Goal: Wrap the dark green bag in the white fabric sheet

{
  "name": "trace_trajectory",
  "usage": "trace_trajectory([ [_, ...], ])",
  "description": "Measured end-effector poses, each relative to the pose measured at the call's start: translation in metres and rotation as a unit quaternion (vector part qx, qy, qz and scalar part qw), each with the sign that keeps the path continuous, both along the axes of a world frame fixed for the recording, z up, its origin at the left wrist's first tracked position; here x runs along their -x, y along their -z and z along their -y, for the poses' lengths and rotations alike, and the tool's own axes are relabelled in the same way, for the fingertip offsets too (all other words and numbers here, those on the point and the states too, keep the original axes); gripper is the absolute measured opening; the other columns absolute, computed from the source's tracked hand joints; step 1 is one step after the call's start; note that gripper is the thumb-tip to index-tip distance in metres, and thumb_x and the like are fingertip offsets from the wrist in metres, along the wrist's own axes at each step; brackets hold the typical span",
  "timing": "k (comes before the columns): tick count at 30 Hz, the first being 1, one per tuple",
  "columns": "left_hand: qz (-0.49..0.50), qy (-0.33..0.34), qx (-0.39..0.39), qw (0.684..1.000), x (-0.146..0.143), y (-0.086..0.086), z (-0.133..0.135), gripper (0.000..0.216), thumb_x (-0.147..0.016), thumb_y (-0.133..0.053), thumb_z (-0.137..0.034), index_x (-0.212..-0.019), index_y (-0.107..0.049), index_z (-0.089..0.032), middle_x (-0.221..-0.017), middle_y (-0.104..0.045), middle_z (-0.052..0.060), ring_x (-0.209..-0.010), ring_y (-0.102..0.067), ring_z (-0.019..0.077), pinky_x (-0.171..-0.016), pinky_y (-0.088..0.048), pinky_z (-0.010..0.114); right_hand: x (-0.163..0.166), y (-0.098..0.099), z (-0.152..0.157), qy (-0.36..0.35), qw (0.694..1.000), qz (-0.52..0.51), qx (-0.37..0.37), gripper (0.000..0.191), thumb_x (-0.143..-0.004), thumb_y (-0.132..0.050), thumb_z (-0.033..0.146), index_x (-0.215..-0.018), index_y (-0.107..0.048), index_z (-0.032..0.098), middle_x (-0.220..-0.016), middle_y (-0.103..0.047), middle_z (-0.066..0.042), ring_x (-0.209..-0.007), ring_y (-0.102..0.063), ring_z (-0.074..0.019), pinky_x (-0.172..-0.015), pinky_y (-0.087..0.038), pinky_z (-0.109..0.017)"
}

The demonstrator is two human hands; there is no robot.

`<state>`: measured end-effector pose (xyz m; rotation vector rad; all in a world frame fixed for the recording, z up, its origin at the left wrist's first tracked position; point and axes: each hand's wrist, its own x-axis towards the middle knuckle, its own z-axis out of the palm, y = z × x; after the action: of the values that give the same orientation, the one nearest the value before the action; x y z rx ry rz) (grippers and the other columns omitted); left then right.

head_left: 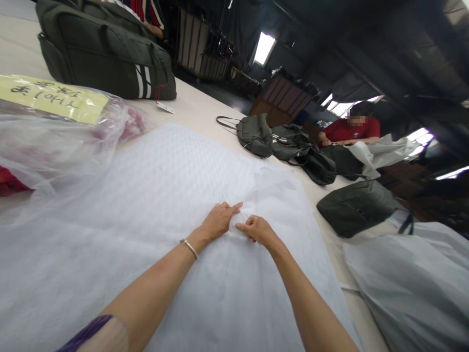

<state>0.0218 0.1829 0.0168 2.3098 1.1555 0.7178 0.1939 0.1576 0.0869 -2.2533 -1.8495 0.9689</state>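
Observation:
A thin white sheet (176, 181) with a faint pattern of small bumps covers much of the table in front of me. Near its right side, my left hand (222, 219), with a bracelet at the wrist, pinches a gathered bit of the sheet, its index finger pointing forward. Just to the right, my right hand (258, 230) has thumb and curled fingers closed on the same translucent material. A small puckered patch lies between the two hands. What is under the sheet is hidden.
At left stand a dark green duffel bag (106, 58) and a clear plastic bag (54, 146) with a yellow label. Along the right are several dark green bags (256, 134) and a grey-white cover (417, 274). A person in red (351, 129) works across the table.

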Motion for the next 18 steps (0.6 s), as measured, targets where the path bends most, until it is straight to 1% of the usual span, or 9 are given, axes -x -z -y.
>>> trace_trajectory([
  [2,-0.001,-0.001,0.001,1.000,0.000,0.001,0.000,0.064,-0.092,-0.042,-0.004,-0.153,-0.033,-0.022,-0.129,-0.068,0.006,-0.110,-0.057,0.0229,-0.093,-0.044,0.037,0.001,0.008,0.011,0.009,0.994,0.023,-0.108,0.038,-0.086,-0.064,0.057,-0.100,-0.060,0.022,-0.095,-0.073,-0.009,-0.091,-0.068,-0.0285,-0.080,-0.053,-0.040],
  [3,-0.001,-0.002,0.001,1.000,0.001,0.002,0.000,0.063,-0.092,-0.042,-0.004,-0.153,-0.033,-0.022,-0.129,-0.068,0.005,-0.110,-0.057,0.0229,-0.094,-0.044,0.038,0.003,0.015,0.018,-0.004,0.985,0.041,-0.169,0.042,-0.086,-0.064,0.055,-0.112,-0.059,0.022,-0.114,-0.070,-0.013,-0.109,-0.063,-0.0318,-0.093,-0.049,-0.046],
  [5,-0.003,-0.002,0.000,1.000,0.002,0.003,0.000,0.061,-0.094,-0.041,-0.006,-0.152,-0.034,-0.022,-0.129,-0.068,0.006,-0.110,-0.057,0.0229,-0.095,-0.044,0.038,0.005,0.034,0.030,-0.054,0.963,0.070,-0.254,0.053,-0.087,-0.066,0.048,-0.132,-0.053,0.023,-0.144,-0.054,-0.014,-0.137,-0.044,-0.0355,-0.113,-0.033,-0.054],
  [7,-0.007,-0.003,-0.003,1.000,0.003,0.004,0.000,0.059,-0.094,-0.041,-0.007,-0.152,-0.035,-0.021,-0.129,-0.068,0.006,-0.109,-0.058,0.0227,-0.095,-0.045,0.038,0.005,0.051,0.037,-0.092,0.958,0.078,-0.260,0.057,-0.091,-0.061,0.045,-0.142,-0.047,0.024,-0.156,-0.040,-0.012,-0.147,-0.029,-0.0348,-0.120,-0.021,-0.057],
  [9,-0.010,-0.002,-0.011,1.000,0.003,0.004,0.000,0.057,-0.095,-0.040,-0.008,-0.151,-0.037,-0.020,-0.128,-0.068,0.007,-0.108,-0.058,0.0219,-0.094,-0.045,0.038,0.001,0.058,0.033,-0.084,0.965,0.074,-0.235,0.048,-0.097,-0.051,0.044,-0.141,-0.050,0.025,-0.155,-0.043,-0.009,-0.146,-0.032,-0.0308,-0.120,-0.023,-0.053],
  [12,-0.007,-0.005,-0.008,1.000,0.003,0.003,-0.001,0.053,-0.097,-0.037,-0.008,-0.148,-0.041,-0.021,-0.127,-0.068,0.006,-0.106,-0.058,0.0212,-0.093,-0.045,0.037,-0.009,0.047,0.008,-0.036,0.972,0.098,-0.211,0.039,-0.103,-0.033,0.036,-0.127,-0.062,0.025,-0.140,-0.059,-0.006,-0.131,-0.051,-0.0244,-0.111,-0.038,-0.042],
  [13,-0.006,-0.006,-0.001,1.000,0.003,0.002,-0.001,0.052,-0.097,-0.037,-0.008,-0.147,-0.043,-0.022,-0.127,-0.068,0.006,-0.106,-0.058,0.0213,-0.093,-0.044,0.037,-0.012,0.040,-0.004,-0.022,0.971,0.111,-0.210,0.039,-0.103,-0.032,0.033,-0.123,-0.065,0.025,-0.134,-0.063,-0.007,-0.126,-0.055,-0.0241,-0.107,-0.041,-0.041],
  [15,-0.005,-0.007,0.016,1.000,0.003,-0.001,0.000,0.049,-0.095,-0.043,-0.008,-0.141,-0.050,-0.024,-0.123,-0.069,0.004,-0.107,-0.057,0.0218,-0.094,-0.043,0.038,-0.015,0.027,-0.031,-0.012,0.967,0.132,-0.218,0.034,-0.099,-0.040,0.029,-0.119,-0.066,0.022,-0.128,-0.065,-0.009,-0.121,-0.057,-0.0267,-0.105,-0.041,-0.042],
  [18,-0.006,-0.005,0.033,0.999,0.003,-0.007,0.002,0.044,-0.094,-0.050,-0.012,-0.135,-0.055,-0.026,-0.117,-0.070,0.003,-0.107,-0.056,0.0230,-0.095,-0.042,0.039,-0.012,0.020,-0.075,-0.013,0.961,0.152,-0.231,0.037,-0.095,-0.048,0.027,-0.129,-0.061,0.017,-0.133,-0.062,-0.013,-0.126,-0.053,-0.0302,-0.109,-0.036,-0.044],
])
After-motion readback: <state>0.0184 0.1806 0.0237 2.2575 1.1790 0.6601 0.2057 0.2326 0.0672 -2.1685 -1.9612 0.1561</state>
